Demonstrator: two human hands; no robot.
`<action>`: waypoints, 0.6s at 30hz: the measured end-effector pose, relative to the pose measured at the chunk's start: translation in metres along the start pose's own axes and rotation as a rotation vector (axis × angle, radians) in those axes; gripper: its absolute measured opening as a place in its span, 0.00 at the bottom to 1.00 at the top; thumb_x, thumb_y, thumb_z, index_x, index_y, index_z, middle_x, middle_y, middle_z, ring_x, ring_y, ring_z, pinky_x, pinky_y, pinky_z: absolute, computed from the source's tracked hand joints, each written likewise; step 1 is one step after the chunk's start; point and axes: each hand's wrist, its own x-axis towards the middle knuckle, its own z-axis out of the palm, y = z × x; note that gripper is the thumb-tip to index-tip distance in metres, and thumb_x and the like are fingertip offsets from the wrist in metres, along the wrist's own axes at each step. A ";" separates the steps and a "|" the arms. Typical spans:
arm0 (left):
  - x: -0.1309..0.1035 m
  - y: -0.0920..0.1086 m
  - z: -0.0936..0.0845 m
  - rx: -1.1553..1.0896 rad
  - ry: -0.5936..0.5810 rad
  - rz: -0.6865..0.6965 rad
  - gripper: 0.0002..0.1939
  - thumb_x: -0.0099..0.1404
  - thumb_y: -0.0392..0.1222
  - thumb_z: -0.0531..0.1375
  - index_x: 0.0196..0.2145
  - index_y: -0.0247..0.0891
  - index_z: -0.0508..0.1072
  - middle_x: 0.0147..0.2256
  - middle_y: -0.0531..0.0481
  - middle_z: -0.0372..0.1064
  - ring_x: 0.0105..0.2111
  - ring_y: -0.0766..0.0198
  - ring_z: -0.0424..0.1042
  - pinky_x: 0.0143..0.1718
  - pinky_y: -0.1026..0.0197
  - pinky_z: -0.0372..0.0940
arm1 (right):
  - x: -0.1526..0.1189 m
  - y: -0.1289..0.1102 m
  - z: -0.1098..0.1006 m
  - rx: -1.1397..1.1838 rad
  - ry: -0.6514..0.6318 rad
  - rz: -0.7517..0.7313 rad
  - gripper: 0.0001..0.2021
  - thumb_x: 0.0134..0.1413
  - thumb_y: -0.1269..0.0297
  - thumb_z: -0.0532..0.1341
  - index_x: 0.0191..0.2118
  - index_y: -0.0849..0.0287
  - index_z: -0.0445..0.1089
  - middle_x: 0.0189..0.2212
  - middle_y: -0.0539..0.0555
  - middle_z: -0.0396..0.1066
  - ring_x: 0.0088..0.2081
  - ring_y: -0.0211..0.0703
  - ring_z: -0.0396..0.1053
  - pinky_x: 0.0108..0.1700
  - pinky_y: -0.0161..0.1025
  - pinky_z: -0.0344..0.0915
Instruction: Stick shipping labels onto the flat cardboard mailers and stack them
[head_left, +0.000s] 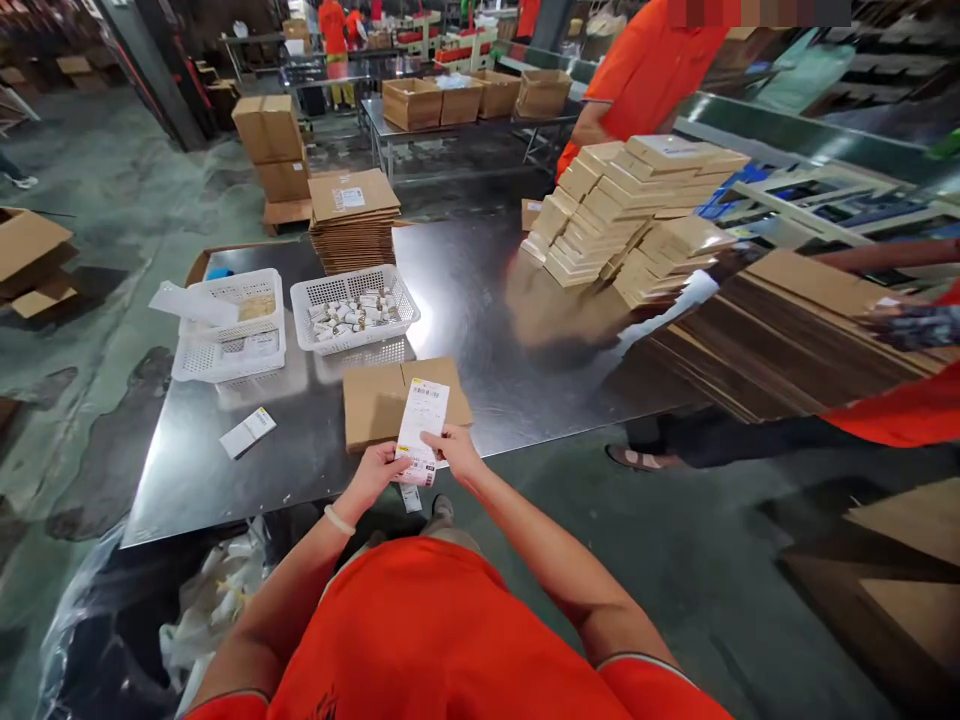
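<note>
A single head-worn camera is looking forward and steeply down over the person's orange shirt point(442, 640) — the near edge of the steel worktop point(495, 300) is sitting close below, with both hands raised at mid-frame. The wide lens is bending the edges, taking in the warehouse floor point(112, 210) and distant packing tables point(457, 125) — no second view is sharing the scene.

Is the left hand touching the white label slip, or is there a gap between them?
Touching. The head view shows the left hand pinching the lower edge of the label slip, with the right hand gripping its other side.
</note>
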 end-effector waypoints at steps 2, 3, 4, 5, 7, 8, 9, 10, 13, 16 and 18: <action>0.001 0.002 0.005 -0.003 0.026 0.029 0.31 0.40 0.58 0.83 0.36 0.34 0.85 0.35 0.43 0.85 0.35 0.53 0.82 0.45 0.52 0.75 | 0.007 -0.007 -0.003 -0.013 -0.045 -0.007 0.24 0.30 0.49 0.78 0.34 0.59 0.78 0.26 0.53 0.78 0.24 0.39 0.65 0.26 0.36 0.58; 0.002 0.003 0.008 -0.009 0.045 0.048 0.31 0.40 0.57 0.83 0.36 0.34 0.86 0.36 0.43 0.86 0.36 0.53 0.82 0.45 0.53 0.74 | 0.010 -0.010 -0.003 -0.014 -0.074 -0.016 0.25 0.30 0.49 0.78 0.35 0.58 0.77 0.27 0.52 0.78 0.24 0.39 0.65 0.26 0.36 0.58; 0.003 0.003 0.012 -0.017 0.071 0.065 0.31 0.40 0.57 0.83 0.37 0.34 0.86 0.36 0.42 0.86 0.36 0.54 0.82 0.46 0.53 0.74 | 0.013 -0.014 -0.003 -0.009 -0.096 -0.025 0.26 0.30 0.49 0.78 0.36 0.57 0.75 0.28 0.52 0.78 0.25 0.39 0.66 0.27 0.36 0.59; 0.005 0.003 0.015 -0.028 0.102 0.079 0.31 0.40 0.58 0.83 0.37 0.34 0.87 0.37 0.42 0.86 0.36 0.54 0.81 0.46 0.53 0.74 | 0.015 -0.017 -0.003 -0.002 -0.109 -0.029 0.28 0.29 0.48 0.78 0.37 0.56 0.73 0.28 0.51 0.79 0.25 0.40 0.67 0.27 0.36 0.59; 0.008 0.001 0.020 -0.041 0.167 0.101 0.30 0.42 0.59 0.82 0.37 0.34 0.87 0.38 0.42 0.86 0.36 0.53 0.81 0.46 0.53 0.74 | 0.019 -0.021 -0.004 0.000 -0.105 -0.031 0.32 0.30 0.46 0.78 0.42 0.54 0.70 0.26 0.49 0.76 0.24 0.40 0.66 0.27 0.36 0.59; 0.010 -0.001 0.022 -0.041 0.194 0.112 0.29 0.43 0.59 0.81 0.37 0.35 0.87 0.38 0.42 0.86 0.37 0.53 0.81 0.47 0.53 0.74 | 0.021 -0.023 -0.006 -0.002 -0.085 -0.042 0.34 0.30 0.45 0.78 0.45 0.53 0.68 0.24 0.47 0.74 0.24 0.40 0.65 0.27 0.36 0.60; 0.012 -0.002 0.024 -0.034 0.214 0.122 0.28 0.45 0.58 0.80 0.38 0.35 0.88 0.39 0.42 0.86 0.37 0.52 0.81 0.47 0.53 0.74 | 0.023 -0.024 -0.009 -0.006 -0.056 -0.064 0.37 0.31 0.45 0.78 0.48 0.52 0.67 0.23 0.45 0.72 0.24 0.41 0.65 0.27 0.37 0.61; 0.013 -0.004 0.024 -0.022 0.225 0.132 0.27 0.47 0.58 0.80 0.39 0.35 0.88 0.39 0.42 0.86 0.38 0.52 0.81 0.47 0.53 0.74 | 0.025 -0.025 -0.012 -0.011 -0.028 -0.092 0.39 0.32 0.45 0.77 0.51 0.51 0.65 0.23 0.45 0.72 0.25 0.42 0.66 0.28 0.38 0.63; 0.014 -0.004 0.026 0.044 0.190 0.141 0.25 0.49 0.56 0.79 0.38 0.34 0.88 0.37 0.42 0.85 0.37 0.52 0.81 0.44 0.55 0.73 | 0.036 -0.030 -0.027 -0.018 -0.014 -0.089 0.43 0.34 0.46 0.77 0.57 0.49 0.61 0.30 0.47 0.77 0.30 0.45 0.73 0.33 0.40 0.69; 0.009 -0.001 0.026 0.100 0.047 0.107 0.24 0.49 0.55 0.79 0.37 0.33 0.88 0.35 0.42 0.85 0.34 0.53 0.79 0.38 0.57 0.72 | 0.056 -0.042 -0.042 -0.049 -0.130 0.073 0.38 0.32 0.46 0.79 0.51 0.50 0.67 0.32 0.50 0.79 0.29 0.47 0.75 0.31 0.41 0.70; 0.003 0.001 0.026 0.116 -0.008 0.085 0.24 0.50 0.56 0.78 0.37 0.33 0.88 0.34 0.43 0.84 0.31 0.55 0.78 0.34 0.59 0.71 | 0.072 -0.053 -0.048 -0.121 -0.227 0.077 0.32 0.30 0.46 0.80 0.42 0.53 0.72 0.29 0.52 0.79 0.27 0.47 0.74 0.30 0.42 0.69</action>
